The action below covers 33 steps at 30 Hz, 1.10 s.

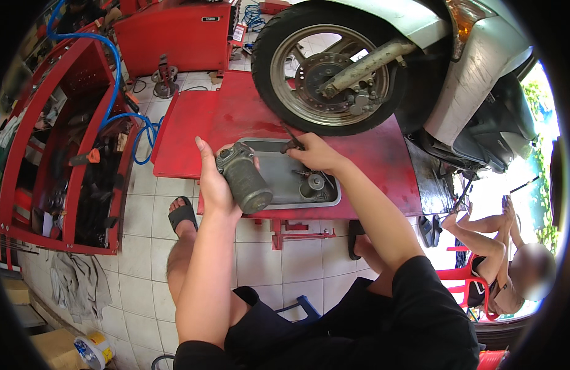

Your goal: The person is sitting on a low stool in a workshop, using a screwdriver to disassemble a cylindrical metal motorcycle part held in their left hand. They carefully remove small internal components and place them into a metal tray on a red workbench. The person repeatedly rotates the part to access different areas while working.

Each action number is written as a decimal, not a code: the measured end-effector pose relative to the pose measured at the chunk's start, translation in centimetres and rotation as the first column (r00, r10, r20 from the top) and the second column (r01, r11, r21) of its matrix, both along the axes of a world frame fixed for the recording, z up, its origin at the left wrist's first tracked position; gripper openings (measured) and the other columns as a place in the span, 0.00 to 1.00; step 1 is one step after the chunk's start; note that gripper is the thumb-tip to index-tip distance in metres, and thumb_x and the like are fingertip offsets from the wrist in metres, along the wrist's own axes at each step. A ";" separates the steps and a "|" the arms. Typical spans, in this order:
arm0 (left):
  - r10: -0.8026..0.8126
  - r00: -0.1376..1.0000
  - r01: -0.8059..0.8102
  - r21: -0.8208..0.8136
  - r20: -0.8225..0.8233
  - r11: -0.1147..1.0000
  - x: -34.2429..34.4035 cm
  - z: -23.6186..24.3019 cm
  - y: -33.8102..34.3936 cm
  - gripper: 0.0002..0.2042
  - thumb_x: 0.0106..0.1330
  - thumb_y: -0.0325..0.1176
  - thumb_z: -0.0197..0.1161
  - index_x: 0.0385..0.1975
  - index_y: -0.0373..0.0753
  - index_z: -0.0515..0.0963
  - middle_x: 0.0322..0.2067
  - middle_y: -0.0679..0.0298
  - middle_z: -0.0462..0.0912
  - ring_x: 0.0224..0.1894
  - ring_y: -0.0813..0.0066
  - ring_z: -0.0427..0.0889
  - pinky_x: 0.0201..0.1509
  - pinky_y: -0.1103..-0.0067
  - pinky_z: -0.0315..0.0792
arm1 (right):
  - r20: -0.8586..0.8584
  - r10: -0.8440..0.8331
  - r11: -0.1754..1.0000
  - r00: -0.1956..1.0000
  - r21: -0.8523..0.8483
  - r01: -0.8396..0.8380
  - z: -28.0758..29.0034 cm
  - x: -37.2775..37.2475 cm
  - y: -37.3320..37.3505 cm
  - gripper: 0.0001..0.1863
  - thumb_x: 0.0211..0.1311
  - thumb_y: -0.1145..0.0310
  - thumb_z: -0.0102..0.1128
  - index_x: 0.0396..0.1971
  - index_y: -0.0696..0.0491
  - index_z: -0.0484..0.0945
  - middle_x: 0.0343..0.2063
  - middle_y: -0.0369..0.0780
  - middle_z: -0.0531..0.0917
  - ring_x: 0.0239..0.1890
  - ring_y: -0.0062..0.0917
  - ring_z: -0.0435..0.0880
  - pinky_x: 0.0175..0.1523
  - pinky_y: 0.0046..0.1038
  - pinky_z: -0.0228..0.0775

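Note:
My left hand [218, 176] is wrapped round a dirty grey metal part with a cylindrical body and a wider flanged end [246, 182], holding it tilted over the left side of a metal tray [263, 165]. Closed fingers of my right hand [319, 152] grip a small dark tool with a thin shaft [291, 145] above the tray's far side; its exact kind is unclear. A short metal cylinder [312, 185] and other small parts lie in the tray's right end, below my right hand. The tool and the grey part are apart.
The tray rests on a red lift platform [383, 166] beneath a scooter's front wheel [325, 74]. At left stands a red tool rack [69, 148] with a blue air hose [115, 68]. A grey cloth [80, 287] lies on the tiles. Another person [497, 271] sits at right.

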<state>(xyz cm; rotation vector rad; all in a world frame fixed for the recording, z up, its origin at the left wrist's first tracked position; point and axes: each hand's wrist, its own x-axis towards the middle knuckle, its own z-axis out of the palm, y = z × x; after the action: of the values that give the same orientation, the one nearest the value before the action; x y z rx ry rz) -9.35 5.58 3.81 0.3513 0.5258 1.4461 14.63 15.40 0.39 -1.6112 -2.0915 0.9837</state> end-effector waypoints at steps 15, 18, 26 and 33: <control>-0.321 0.905 0.288 -0.152 -0.281 0.945 8.3 -3.3 -1.7 0.39 0.72 0.69 0.35 0.35 0.32 0.77 0.27 0.58 0.80 0.29 0.68 0.81 0.34 0.74 0.77 | -0.576 -0.076 0.957 0.814 -0.271 -0.103 6.7 8.1 -15.1 0.14 0.54 0.74 0.77 0.39 0.58 0.82 0.16 0.24 0.69 0.20 0.07 0.58 0.30 0.17 0.54; -0.353 0.857 0.310 -0.173 -0.375 0.935 10.0 -4.3 -2.3 0.41 0.73 0.68 0.32 0.34 0.32 0.79 0.26 0.58 0.81 0.28 0.70 0.81 0.34 0.76 0.77 | -0.666 -0.035 0.974 0.746 -0.190 -0.124 6.6 8.4 -15.0 0.12 0.49 0.78 0.78 0.33 0.58 0.83 0.19 0.31 0.75 0.23 0.12 0.69 0.33 0.20 0.62; -0.445 0.766 0.418 -0.167 -0.464 0.893 12.0 -5.4 -3.3 0.41 0.73 0.67 0.32 0.36 0.30 0.79 0.28 0.56 0.82 0.28 0.70 0.81 0.35 0.76 0.78 | -0.869 0.197 0.954 0.453 0.065 -0.291 5.7 10.0 -15.9 0.10 0.42 0.83 0.77 0.24 0.59 0.84 0.31 0.44 0.85 0.37 0.29 0.84 0.44 0.31 0.77; -0.450 0.772 0.430 -0.153 -0.448 0.890 11.8 -5.4 -3.4 0.40 0.74 0.67 0.33 0.37 0.30 0.80 0.29 0.56 0.82 0.29 0.71 0.81 0.35 0.76 0.78 | -0.869 0.211 0.960 0.448 0.098 -0.262 6.2 10.3 -16.3 0.11 0.40 0.81 0.80 0.22 0.58 0.83 0.30 0.42 0.83 0.32 0.27 0.82 0.40 0.30 0.75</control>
<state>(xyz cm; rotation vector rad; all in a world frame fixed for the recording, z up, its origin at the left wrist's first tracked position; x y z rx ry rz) 2.46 2.15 -1.62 0.7561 0.8065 0.8795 24.91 -0.92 6.56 -0.5144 -1.5136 1.5354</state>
